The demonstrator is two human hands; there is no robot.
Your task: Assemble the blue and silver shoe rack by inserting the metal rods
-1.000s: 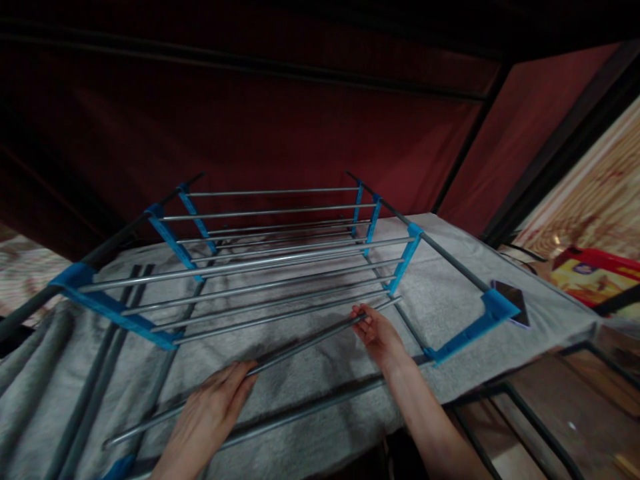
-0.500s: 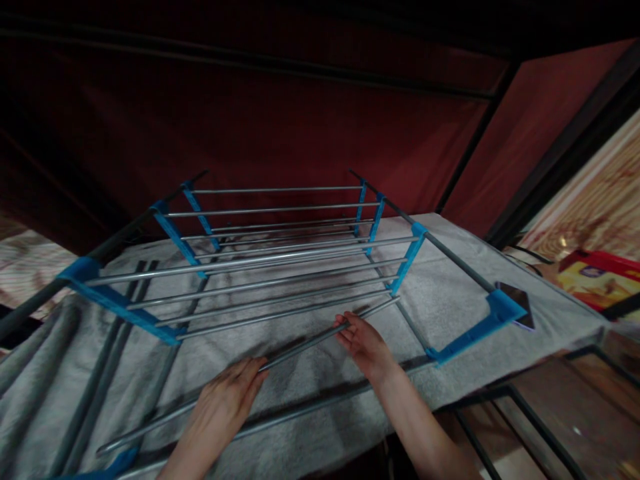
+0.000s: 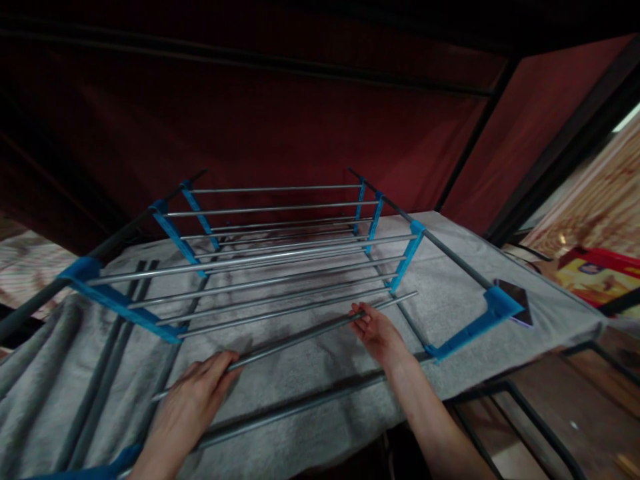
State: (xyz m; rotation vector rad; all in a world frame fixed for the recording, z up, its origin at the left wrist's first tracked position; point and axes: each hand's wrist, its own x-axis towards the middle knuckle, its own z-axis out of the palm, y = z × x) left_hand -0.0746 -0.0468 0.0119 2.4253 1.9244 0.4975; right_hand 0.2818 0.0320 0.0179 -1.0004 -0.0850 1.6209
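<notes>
In the head view, a slim metal rod (image 3: 295, 341) slants across the near part of the rack, straight and dull grey, its far right end catching a little light. The left hand (image 3: 193, 393), back turned up, is closed over it toward the left end, and a short length shows beyond the wrist side. The right hand (image 3: 377, 333) has the rod pinched between thumb and fingers, with the palm partly turned up; the right tip sticks out past those fingers. Between the two hands the rod runs clear, rising to the right in view, above a grey cloth (image 3: 440, 300). It lies just in front of the rack (image 3: 173, 233), whose blue brackets carry similar shiny bars. A thicker grey tube (image 3: 290, 411) runs nearer the wearer, and at right a blue bracket (image 3: 465, 333) stands with no bars fitted.
</notes>
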